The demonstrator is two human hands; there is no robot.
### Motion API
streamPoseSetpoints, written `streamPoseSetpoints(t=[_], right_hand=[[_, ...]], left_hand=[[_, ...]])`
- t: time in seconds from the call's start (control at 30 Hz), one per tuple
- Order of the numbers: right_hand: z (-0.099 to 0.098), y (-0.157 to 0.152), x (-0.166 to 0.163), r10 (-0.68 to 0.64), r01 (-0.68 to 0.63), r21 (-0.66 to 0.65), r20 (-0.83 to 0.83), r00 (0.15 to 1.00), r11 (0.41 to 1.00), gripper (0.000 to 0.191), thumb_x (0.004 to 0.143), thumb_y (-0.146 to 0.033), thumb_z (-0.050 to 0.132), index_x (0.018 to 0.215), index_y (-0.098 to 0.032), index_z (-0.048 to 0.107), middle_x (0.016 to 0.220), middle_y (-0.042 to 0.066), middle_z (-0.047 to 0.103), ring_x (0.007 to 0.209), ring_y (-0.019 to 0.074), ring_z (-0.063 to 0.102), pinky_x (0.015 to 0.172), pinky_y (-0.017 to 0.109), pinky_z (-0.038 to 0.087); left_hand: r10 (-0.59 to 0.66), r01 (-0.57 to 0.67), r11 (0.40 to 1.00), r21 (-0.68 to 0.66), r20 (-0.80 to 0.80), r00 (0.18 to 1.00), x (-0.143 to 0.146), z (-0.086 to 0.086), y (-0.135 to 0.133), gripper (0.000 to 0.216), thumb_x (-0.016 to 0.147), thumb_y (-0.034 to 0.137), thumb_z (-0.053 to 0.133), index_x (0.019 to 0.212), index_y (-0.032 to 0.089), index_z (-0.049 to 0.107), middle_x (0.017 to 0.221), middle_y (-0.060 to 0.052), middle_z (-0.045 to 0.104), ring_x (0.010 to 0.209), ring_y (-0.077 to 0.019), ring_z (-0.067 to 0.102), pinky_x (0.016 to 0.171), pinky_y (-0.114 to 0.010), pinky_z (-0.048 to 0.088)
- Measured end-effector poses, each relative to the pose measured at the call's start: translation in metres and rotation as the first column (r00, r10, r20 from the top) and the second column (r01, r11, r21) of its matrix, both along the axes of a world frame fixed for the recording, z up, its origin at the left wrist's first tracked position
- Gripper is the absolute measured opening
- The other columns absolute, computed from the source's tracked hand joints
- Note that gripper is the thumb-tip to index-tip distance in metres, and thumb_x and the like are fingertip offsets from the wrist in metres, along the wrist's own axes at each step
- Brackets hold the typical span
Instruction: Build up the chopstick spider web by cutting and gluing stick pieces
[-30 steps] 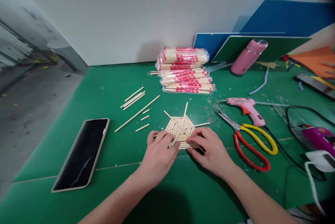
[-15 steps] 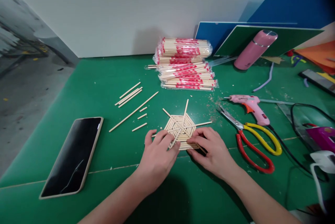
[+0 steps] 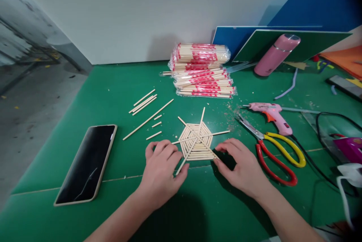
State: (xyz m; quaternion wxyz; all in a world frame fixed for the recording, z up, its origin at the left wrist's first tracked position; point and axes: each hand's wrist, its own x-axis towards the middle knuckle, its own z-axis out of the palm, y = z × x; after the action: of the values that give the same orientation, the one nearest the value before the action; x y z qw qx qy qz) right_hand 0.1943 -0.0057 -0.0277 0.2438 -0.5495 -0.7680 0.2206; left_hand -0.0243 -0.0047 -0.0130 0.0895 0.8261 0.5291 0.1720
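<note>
One left hand (image 3: 164, 162) and one right hand (image 3: 240, 164), both loosely spread, flank one six-spoked stick web (image 3: 195, 140) on the green table (image 3: 127, 79); I cannot tell whether they touch it. Three short sticks (image 3: 156, 124) lie nearby.

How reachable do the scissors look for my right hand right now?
Probably yes: the scissors lie just to the right of your right hand, with nothing visible in between, though its fingertips are by the stick web.
</note>
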Motion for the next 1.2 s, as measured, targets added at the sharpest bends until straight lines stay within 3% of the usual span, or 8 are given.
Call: streamPoseSetpoints(t=[0.33,0.67,1.2], right_hand=[[0.003,-0.008,0.003,-0.032,0.042,-0.05,0.195,0.98,0.998,0.008,0.071,-0.02,0.052,0.078,-0.02,0.055,0.077,0.003,0.054,0.074,0.0184,0.048,0.066,0.031,0.034],[0.001,-0.007,-0.006,-0.046,0.055,-0.041,0.189,0.981,0.998,0.003,0.07,-0.018,0.051,0.071,-0.02,0.054,0.07,0.001,0.054,0.071,0.0165,0.048,0.062,0.028,0.03],[0.003,-0.007,-0.007,-0.017,0.027,-0.054,0.18,0.983,0.998,0.006,0.073,-0.027,0.054,0.074,-0.021,0.057,0.073,0.001,0.056,0.072,0.0167,0.049,0.062,0.028,0.029]], left_hand=[[0.039,-0.041,0.999,-0.024,-0.098,0.994,0.009,-0.007,-0.007,0.016,0.076,0.02,0.045,0.063,0.018,0.053,0.073,-0.003,0.058,0.085,-0.0218,0.049,0.08,-0.043,0.028],[0.089,-0.088,0.996,0.032,-0.048,0.995,0.007,-0.009,-0.004,0.016,0.075,0.017,0.046,0.061,0.017,0.052,0.071,-0.002,0.058,0.082,-0.0204,0.05,0.079,-0.041,0.028],[0.077,-0.077,0.997,-0.002,-0.085,0.993,0.006,-0.01,-0.007,0.012,0.076,0.023,0.048,0.068,0.019,0.056,0.075,-0.003,0.06,0.084,-0.022,0.051,0.08,-0.043,0.028]])
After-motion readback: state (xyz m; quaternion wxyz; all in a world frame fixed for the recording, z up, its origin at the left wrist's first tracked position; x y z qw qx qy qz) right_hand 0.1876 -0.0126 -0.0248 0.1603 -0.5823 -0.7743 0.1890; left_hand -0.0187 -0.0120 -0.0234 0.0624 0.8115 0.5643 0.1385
